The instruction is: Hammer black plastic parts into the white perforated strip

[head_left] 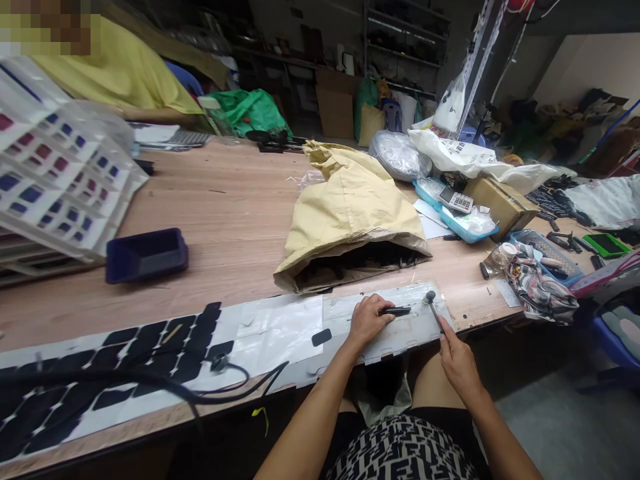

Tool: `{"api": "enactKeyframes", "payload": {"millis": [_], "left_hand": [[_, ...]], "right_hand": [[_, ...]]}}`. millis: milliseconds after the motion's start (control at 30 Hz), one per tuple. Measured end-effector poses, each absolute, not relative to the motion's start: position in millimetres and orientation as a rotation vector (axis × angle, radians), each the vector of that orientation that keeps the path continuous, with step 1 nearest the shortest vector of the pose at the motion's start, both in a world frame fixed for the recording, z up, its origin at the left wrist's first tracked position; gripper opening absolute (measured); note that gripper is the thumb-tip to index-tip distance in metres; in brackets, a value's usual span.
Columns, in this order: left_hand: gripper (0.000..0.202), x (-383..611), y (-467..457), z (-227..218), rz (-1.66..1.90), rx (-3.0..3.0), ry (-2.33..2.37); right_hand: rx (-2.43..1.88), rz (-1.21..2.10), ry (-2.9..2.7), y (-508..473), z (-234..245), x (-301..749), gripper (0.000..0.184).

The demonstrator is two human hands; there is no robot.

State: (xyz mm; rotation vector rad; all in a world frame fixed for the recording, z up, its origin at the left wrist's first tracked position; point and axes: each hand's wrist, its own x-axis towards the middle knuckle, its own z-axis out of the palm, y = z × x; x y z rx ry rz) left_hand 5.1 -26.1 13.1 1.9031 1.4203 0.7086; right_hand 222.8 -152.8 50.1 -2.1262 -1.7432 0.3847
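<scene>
My left hand rests on a clear-covered pale work board, its fingers closed on a slim black plastic piece that points right. What exactly the piece is, I cannot make out. In my right hand is a small hammer, gripped by its thin handle, with the head over the right part of the board. Beyond my hands lies a yellow sack, its mouth open toward me and dark pieces inside. A flat black rounded piece lies left of my left hand.
Rows of flat black pieces lie on white sheeting at the left, crossed by a dark cable. A navy tray and white crate stand behind. A blue basket is at right. A person in yellow sits opposite.
</scene>
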Motion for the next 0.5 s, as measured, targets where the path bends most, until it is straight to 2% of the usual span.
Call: {"api": "enactKeyframes", "payload": {"millis": [233, 333, 500], "left_hand": [[0.023, -15, -109, 24, 0.894, 1.873, 1.068], [0.023, -21, -156, 11, 0.778, 1.929, 1.038], [0.028, -16, -183, -28, 0.474, 1.839, 1.321]], "right_hand": [[-2.152, 0.341, -1.744, -154, 32, 226, 0.051], [-2.115, 0.366, -1.727, -154, 28, 226, 0.051], [-2.088, 0.413, -1.723, -153, 29, 227, 0.052]]}}
